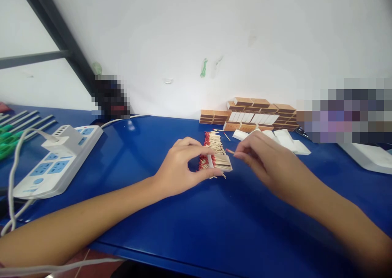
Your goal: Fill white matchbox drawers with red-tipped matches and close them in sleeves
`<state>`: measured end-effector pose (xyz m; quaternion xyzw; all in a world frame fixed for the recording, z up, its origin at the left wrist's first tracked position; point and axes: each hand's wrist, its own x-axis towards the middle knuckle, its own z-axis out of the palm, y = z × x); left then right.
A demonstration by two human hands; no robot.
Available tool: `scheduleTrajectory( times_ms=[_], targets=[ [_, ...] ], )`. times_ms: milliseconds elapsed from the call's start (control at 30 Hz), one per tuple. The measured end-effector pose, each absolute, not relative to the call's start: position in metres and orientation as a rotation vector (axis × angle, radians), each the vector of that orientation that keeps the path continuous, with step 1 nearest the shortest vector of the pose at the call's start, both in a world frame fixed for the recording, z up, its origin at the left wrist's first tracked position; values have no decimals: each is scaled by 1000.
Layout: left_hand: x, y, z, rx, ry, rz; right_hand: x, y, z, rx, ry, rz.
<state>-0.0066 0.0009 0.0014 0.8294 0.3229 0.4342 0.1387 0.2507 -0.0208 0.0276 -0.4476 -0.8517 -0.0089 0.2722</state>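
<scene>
On the blue table (183,220) lies a loose pile of red-tipped matches (212,142). My left hand (180,163) grips a small white matchbox tray (221,162) partly filled with matches, thumb and fingers closed around it. My right hand (260,153) pinches a single match (229,151) just above the tray's right end. Both hands are close together over the pile.
Brown matchbox sleeves (260,112) are stacked against the white wall at the back, with white empty trays (288,141) lying in front of them. A white power strip (58,159) with cables sits at the left. A white object (367,155) lies at the far right.
</scene>
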Motion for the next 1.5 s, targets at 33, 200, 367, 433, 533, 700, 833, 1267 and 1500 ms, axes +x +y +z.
scheduleTrajectory(
  times_ms=[33, 200, 367, 433, 533, 700, 833, 1267, 1500],
  targets=[
    [-5, 0, 2, 2409, 906, 1254, 245, -25, 28, -1166, -2328, -50],
    [-4, -1, 3, 2426, 864, 1254, 233, -33, 22, -1104, -2437, -100],
    [-7, 0, 1, 2420, 863, 1207, 235, -33, 22, -1094, -2451, -82],
    [-7, 0, 1, 2420, 866, 1210, 235, -33, 22, -1090, -2444, -52],
    [-6, -1, 1, 2394, 888, 1241, 234, -34, 22, -1062, -2408, -13],
    [-6, 0, 3, 2317, 963, 1300, 235, -36, 23, -986, -2331, 25],
    [-6, 1, 4, 2273, 1018, 1266, 235, -36, 24, -937, -2303, -3],
    [-6, -1, 6, 2258, 1045, 1299, 231, -36, 24, -1002, -2236, -86],
    [-5, 0, 3, 2327, 961, 1347, 230, -40, 25, -982, -2248, -10]
  ],
)
